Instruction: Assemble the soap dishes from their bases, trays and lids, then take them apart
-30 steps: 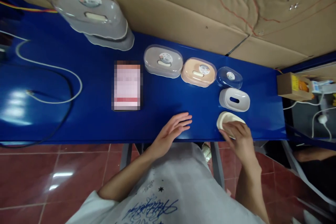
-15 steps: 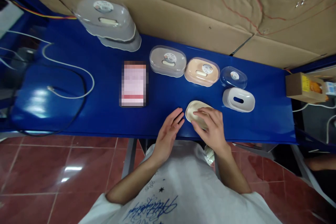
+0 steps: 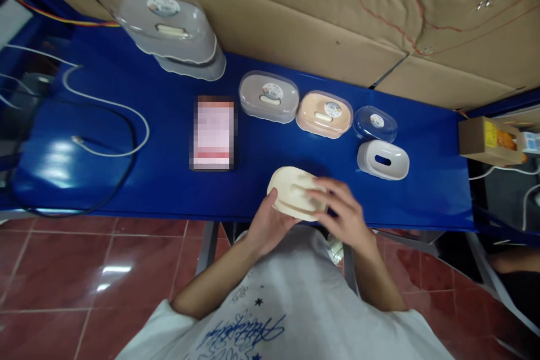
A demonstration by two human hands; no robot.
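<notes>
My left hand point(image 3: 270, 222) grips the left side of an oval cream plastic piece point(image 3: 291, 194), its thumb on the near-left rim and its fingers underneath. The piece is shallow, with a small raised bar in its middle, and appears tilted above the table's front edge. Over its right end hovers my right hand point(image 3: 341, 211), fingers spread and a little blurred; whether the fingertips touch the surface I cannot tell. To the right stands a white oval box point(image 3: 390, 170) with a dark slot in its top, and behind it lies a clear oval cover point(image 3: 371, 126) with a round label.
Along the back of the blue table point(image 3: 169, 191) stand a peach oval box point(image 3: 314, 118), a grey one point(image 3: 261, 104) and stacked grey boxes point(image 3: 181, 39). A blurred-out screen point(image 3: 213, 135) lies left of my hands. Cables point(image 3: 118, 152) cross the left side; a cardboard box point(image 3: 476, 140) is far right.
The cream piece has come up off the table and moved left, turning its barred side into view. My left hand has closed on it; the right hand's fingers have spread over its right end.
</notes>
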